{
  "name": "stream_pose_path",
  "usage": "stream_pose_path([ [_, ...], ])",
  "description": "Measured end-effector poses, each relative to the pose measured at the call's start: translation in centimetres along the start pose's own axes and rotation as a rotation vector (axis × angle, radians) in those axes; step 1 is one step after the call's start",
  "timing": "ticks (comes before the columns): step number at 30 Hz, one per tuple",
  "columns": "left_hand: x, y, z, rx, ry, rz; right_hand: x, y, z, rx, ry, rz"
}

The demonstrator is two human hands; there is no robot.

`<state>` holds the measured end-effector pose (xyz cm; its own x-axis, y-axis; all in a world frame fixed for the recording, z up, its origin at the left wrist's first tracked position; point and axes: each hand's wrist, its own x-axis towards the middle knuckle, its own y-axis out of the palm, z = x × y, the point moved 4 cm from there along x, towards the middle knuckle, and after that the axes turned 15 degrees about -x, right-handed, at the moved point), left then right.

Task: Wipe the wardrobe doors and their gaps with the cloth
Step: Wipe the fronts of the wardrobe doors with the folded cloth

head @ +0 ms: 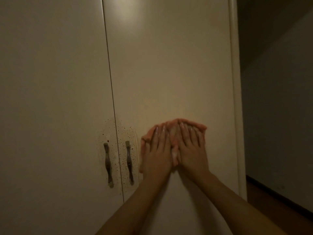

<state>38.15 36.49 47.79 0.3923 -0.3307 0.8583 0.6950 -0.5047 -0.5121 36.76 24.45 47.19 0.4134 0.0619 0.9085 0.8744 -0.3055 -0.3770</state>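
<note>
An orange cloth [147, 135] lies flat against the right wardrobe door [169, 65], at handle height. My left hand [156, 153] and my right hand [190, 150] press on it side by side, fingers straight and pointing up. The cloth shows above and to the left of the fingers. The left wardrobe door [50, 82] is untouched. A dark vertical gap [110, 82] runs between the two doors, left of the hands.
Two dark metal handles [108, 164] [129, 162] flank the gap, ringed by brown speckled stains [122, 150]. The wardrobe's right edge trim [236, 99] borders a dark wall [279, 82]. A dark skirting board [279, 195] runs along the wooden floor at the lower right.
</note>
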Motion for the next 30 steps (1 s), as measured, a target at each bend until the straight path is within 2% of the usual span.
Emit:
stream_pose_path([
  [10,12.0,-5.1,-1.8,-0.081,0.000,-0.113,11.7,-4.3,-4.9,0.010,0.025,-0.060],
  [15,14.6,-6.2,-3.3,-0.128,0.012,-0.129,14.0,-5.4,-7.2,0.020,0.002,-0.047],
  [24,9.2,-1.5,-4.7,-0.059,0.094,-0.140,7.0,-2.7,-7.5,0.060,0.000,0.042],
  [30,2.3,2.3,-5.1,-0.040,0.113,-0.011,-0.8,0.4,-6.4,0.020,0.000,0.083],
])
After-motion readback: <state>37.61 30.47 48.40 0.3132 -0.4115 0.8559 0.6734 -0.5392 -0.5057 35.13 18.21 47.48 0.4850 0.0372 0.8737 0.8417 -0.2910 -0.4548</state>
